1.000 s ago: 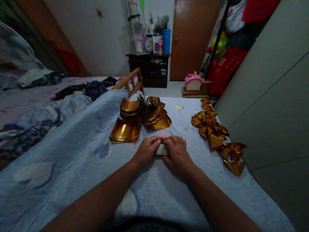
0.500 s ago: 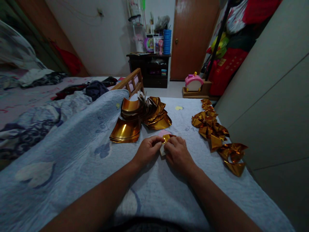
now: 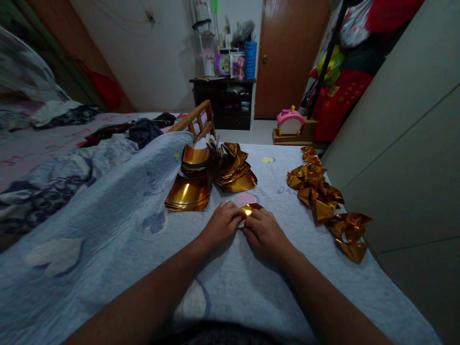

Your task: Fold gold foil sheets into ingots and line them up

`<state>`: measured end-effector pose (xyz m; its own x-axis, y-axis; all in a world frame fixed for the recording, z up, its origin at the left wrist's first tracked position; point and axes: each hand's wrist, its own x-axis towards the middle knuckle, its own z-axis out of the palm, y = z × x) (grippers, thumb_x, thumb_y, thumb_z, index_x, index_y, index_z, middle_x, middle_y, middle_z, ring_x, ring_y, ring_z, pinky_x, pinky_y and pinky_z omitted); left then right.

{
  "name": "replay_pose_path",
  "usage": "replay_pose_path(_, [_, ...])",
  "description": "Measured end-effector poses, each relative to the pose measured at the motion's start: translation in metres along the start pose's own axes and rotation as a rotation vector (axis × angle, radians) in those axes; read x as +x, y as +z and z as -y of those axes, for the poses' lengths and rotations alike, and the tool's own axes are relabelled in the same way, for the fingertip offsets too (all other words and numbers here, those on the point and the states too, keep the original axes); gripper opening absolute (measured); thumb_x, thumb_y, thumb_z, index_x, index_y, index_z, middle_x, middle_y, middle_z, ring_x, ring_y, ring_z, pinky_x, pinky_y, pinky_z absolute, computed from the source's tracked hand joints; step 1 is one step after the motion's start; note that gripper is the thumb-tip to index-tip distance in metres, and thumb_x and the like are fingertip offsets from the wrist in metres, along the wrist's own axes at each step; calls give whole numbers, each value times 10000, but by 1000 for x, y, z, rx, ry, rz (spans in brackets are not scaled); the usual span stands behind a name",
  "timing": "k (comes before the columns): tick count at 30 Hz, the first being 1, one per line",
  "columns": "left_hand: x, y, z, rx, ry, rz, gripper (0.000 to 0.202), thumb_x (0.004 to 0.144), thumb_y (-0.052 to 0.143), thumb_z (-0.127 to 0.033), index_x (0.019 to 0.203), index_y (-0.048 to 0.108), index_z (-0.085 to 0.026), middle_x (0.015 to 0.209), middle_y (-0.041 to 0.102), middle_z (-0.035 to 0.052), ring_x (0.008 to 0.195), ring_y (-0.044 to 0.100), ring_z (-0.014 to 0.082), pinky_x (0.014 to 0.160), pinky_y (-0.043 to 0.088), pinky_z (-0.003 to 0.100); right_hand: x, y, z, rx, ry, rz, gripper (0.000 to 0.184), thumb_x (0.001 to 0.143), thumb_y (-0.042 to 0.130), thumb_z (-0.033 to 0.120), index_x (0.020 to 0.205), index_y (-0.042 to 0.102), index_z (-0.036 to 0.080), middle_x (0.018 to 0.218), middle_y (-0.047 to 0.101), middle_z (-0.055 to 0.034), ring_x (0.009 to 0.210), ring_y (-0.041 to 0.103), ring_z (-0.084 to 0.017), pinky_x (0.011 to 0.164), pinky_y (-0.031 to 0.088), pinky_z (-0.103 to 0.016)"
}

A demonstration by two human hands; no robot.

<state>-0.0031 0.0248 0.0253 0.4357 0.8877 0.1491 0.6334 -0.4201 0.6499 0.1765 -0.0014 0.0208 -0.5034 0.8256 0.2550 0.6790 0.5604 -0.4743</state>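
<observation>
Both my hands meet over the bed around a small piece of gold foil paper (image 3: 247, 210). My left hand (image 3: 223, 223) pinches its left side, fingers closed. From the right, my right hand (image 3: 265, 232) grips it with curled fingers, which hide much of the paper. Beyond my hands to the left, a fanned stack of gold foil sheets (image 3: 189, 192) lies on the light blue bedspread (image 3: 247, 297). Several folded gold foil pieces (image 3: 312, 189) lie in a row along the bed's right side.
A wooden bed rail (image 3: 192, 119) stands behind the foil stack. On the left, clothes (image 3: 143, 132) lie on another bed. A pale cabinet (image 3: 413, 143) borders the right side. Past the bed's far end are a dark shelf unit (image 3: 223, 103) and a pink toy (image 3: 290, 122).
The foil paper's pale underside showed between my hands before; now mostly a bright gold face shows. My fingers have shifted slightly around it, and the view has moved a little.
</observation>
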Motion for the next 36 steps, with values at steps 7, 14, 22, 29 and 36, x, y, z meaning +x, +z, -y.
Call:
replay_pose_path(7, [1,0,1,20,-2,32,142,900,615,-148,933,751,-166,900,712,53,937,607,218,907,419,365,-1,4,-4,35,113,-51,119,946,607,216,957,723,195,1012,652,-86,966,548,-227,843,399,-366])
replay_pose_path(14, [1,-2,1,26,-13,43,199,927,558,-164,968,751,-182,954,733,58,966,610,225,923,425,366,2,9,-6,40,246,-85,54,884,650,153,864,691,181,1007,655,-80,981,555,-230,871,384,-362])
replay_pose_path(22, [1,-7,2,-10,5,79,138,868,665,-182,979,747,-171,974,735,57,968,623,227,922,431,360,6,10,-4,2,318,-85,45,877,654,181,835,670,184,997,659,-80,958,548,-233,848,369,-350])
replay_pose_path(29, [1,-8,4,-13,10,100,166,867,671,-162,1011,752,-180,1004,737,63,993,623,229,938,425,360,7,11,-2,-50,347,-68,53,876,629,175,851,674,185,987,636,-80,962,532,-240,833,350,-345])
replay_pose_path(36, [2,-14,4,-49,35,137,207,863,627,-130,1019,749,-192,997,744,44,989,633,215,934,438,345,9,10,0,-87,350,-67,63,873,617,164,837,664,187,973,632,-85,940,526,-244,811,341,-348])
